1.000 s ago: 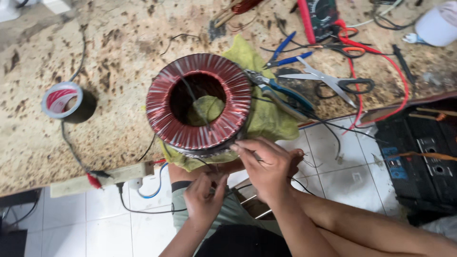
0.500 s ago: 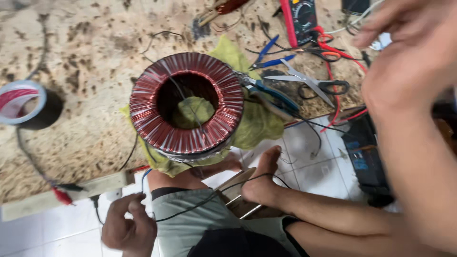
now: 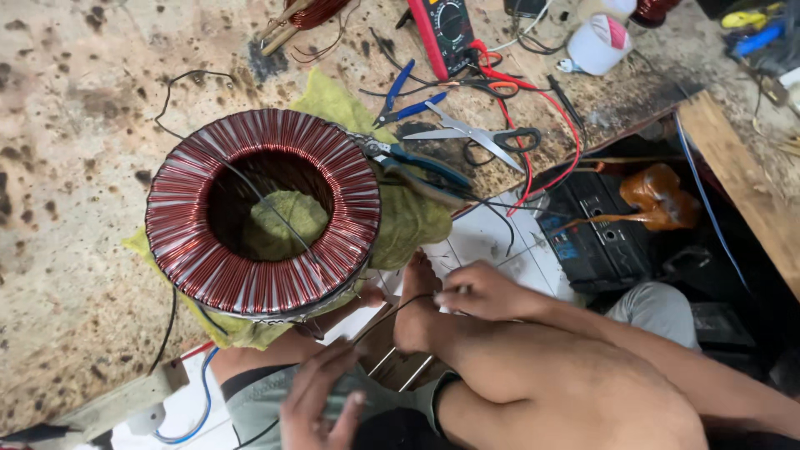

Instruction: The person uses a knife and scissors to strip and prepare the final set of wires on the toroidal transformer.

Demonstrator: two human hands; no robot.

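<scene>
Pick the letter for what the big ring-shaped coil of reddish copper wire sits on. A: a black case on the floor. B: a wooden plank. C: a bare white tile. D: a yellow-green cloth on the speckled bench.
D: the ring-shaped coil of reddish copper wire rests on a crumpled yellow-green cloth, which shows through its hole and around its edges.

Wound ring coil (image 3: 262,212) on a cloth (image 3: 408,221) near the surface (image 3: 75,167) edge, pliers (image 3: 417,162) just right of it, scissors (image 3: 475,137) farther right, meter (image 3: 446,33) at the far side, both hands below the edge, left hand (image 3: 321,404) nearest, right hand (image 3: 483,292) to its right.
</scene>
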